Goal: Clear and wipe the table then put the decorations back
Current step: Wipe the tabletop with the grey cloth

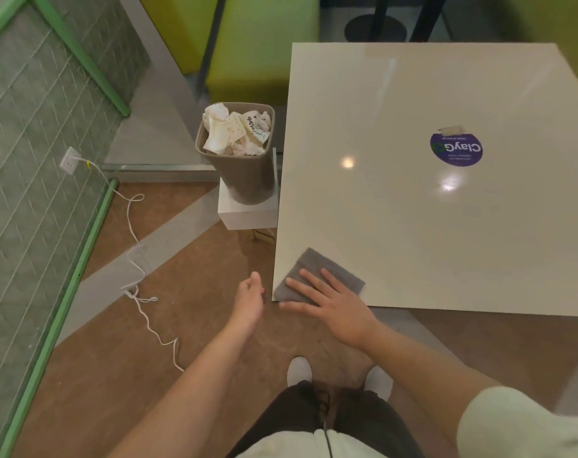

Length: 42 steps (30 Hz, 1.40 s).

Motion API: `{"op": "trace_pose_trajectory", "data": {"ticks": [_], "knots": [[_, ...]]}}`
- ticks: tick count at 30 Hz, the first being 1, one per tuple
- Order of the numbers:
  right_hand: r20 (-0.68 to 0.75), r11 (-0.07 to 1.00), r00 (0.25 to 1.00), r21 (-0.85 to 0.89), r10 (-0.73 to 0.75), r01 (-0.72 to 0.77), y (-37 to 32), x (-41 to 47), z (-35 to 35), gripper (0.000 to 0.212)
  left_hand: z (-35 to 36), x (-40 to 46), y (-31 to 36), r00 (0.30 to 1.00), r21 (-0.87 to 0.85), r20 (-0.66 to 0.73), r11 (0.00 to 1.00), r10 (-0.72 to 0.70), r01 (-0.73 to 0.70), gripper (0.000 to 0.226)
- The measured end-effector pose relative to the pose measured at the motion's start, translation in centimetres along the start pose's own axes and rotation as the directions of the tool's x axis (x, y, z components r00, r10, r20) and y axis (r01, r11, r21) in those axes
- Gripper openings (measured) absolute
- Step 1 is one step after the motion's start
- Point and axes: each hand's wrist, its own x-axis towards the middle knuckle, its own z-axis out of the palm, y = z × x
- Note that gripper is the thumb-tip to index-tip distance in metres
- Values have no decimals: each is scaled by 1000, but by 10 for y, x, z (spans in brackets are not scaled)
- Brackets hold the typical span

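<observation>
The right hand (330, 304) pressed flat on the cloth (327, 271) at the bench (413, 209) corner; the left hand (249, 299) hung loose, empty. Crumbs might miss it, falling floorward.

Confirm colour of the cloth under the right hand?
Grey, plain with no pattern. The cloth shows in the head view, at the table's near-left corner.

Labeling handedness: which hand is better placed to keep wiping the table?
Right. The right hand lies flat on the grey cloth at the table corner; the left hand hangs off the edge, holding nothing visible.
</observation>
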Motion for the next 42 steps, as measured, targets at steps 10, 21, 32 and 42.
{"op": "trace_pose_trajectory", "data": {"ticks": [10,21,32,42], "knots": [[-51,957,955,19,292,-291,18,-34,8,93,17,-19,7,989,112,-17,983,149,-146,33],[-44,972,971,32,235,-234,36,-35,17,64,27,-27,5,982,175,-68,971,175,-161,38],[41,955,954,-26,296,-295,129,-154,9,67,122,-79,13,903,607,-214,775,373,-177,45],[-32,962,962,61,270,-267,156,-192,16,70,248,-112,9,887,532,40,742,460,-408,29]]}}
